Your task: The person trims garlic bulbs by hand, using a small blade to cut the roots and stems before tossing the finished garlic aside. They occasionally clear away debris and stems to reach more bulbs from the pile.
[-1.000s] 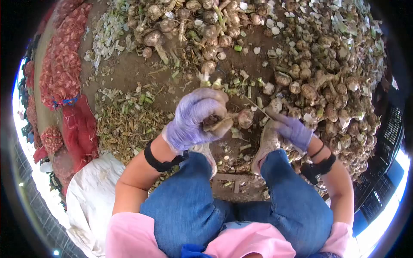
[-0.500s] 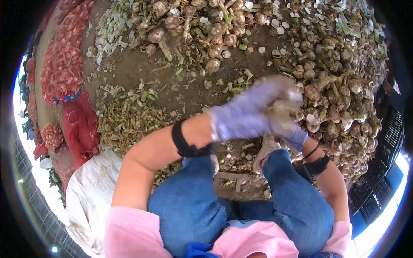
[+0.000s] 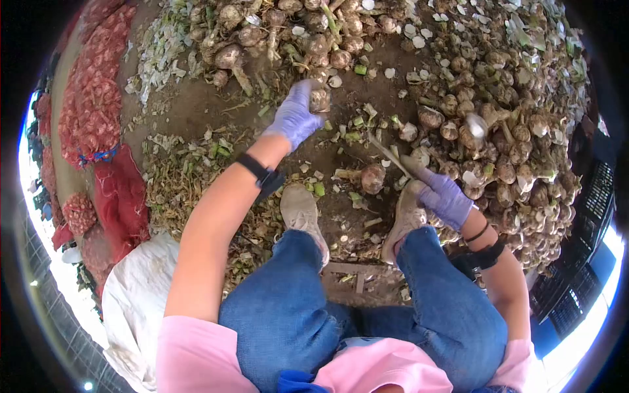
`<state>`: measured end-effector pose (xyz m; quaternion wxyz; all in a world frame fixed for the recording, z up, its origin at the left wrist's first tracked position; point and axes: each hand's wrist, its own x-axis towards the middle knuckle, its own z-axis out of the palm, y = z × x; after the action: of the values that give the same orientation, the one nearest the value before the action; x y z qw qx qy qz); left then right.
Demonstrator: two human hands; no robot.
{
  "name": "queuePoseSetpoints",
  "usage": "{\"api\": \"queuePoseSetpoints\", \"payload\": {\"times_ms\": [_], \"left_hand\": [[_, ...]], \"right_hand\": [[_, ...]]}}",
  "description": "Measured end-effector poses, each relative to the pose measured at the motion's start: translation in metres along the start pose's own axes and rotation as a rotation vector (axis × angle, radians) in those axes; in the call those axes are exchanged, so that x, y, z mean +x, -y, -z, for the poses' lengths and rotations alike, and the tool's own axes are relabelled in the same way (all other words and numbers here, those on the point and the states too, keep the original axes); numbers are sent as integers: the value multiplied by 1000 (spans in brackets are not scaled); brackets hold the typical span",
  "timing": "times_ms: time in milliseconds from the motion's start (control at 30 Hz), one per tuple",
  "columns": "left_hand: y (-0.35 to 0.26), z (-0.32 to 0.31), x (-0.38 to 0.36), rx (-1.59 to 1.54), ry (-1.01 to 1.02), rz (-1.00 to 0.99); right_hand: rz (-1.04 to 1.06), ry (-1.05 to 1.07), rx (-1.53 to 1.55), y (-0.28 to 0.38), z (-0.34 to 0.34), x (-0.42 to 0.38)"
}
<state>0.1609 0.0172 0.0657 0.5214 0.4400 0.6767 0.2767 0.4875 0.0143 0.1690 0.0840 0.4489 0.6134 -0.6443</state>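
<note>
My left hand, in a purple glove, is closed around a soil-covered garlic bulb below the upper heap. My right hand, gloved the same way, grips a knife above my right shoe; its narrow blade points up and left, and the handle is mostly hidden by the fingers. Between the hands, a garlic bulb with its stem lies on the ground. A pale, motion-blurred object shows over the pile at right, too smeared to name surely.
A large garlic pile spreads along the right, with another heap at the top. Dry trimmings cover the ground at left. Red mesh sacks and a white sack lie farther left. Black crates stand at far right.
My hands were together near the right pile, blurred. Now they are apart: the left has moved up and left onto a garlic bulb, while the right is lower with the knife visible.
</note>
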Motion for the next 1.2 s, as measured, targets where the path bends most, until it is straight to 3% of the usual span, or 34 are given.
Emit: {"api": "queuePoseSetpoints", "payload": {"times_ms": [33, 100, 133, 167, 233, 267, 333, 433, 567, 867, 967, 1067, 1200], "left_hand": [[-11, 1, -7, -441, 12, 68], [-34, 7, -20, -850, 78, 170], [-56, 6, -41, -730, 102, 67], [-69, 4, -55, -611, 124, -33], [-69, 7, -63, -715, 261, -99], [-69, 9, -65, -764, 329, -130], [-93, 11, -70, -965, 340, 240], [-87, 3, -68, -490, 289, -257], [-111, 5, -85, -66, 197, -466], [-131, 9, -100, 183, 189, -301], [-119, 4, -101, -21, 229, -168], [-109, -2, -102, 3, 188, -321], [-100, -15, -107, -368, 230, -206]], "right_hand": [[50, -19, -50, 8, 2, -2], [158, -59, -162, 21, 5, -2], [460, -211, -219, 10, -2, 4], [458, -179, -280, 20, 0, 2], [449, -114, -399, 49, 5, -3], [668, -257, -442, 44, -2, 6], [693, -229, -546, 58, -1, 6], [707, -200, -677, 75, 3, 5], [707, -118, -685, 91, 4, 5], [782, -149, -647, 90, -5, 1], [814, -182, -628, 81, -6, 3], [821, -215, -665, 72, -7, 0], [791, -214, -564, 41, -10, 5]]}}
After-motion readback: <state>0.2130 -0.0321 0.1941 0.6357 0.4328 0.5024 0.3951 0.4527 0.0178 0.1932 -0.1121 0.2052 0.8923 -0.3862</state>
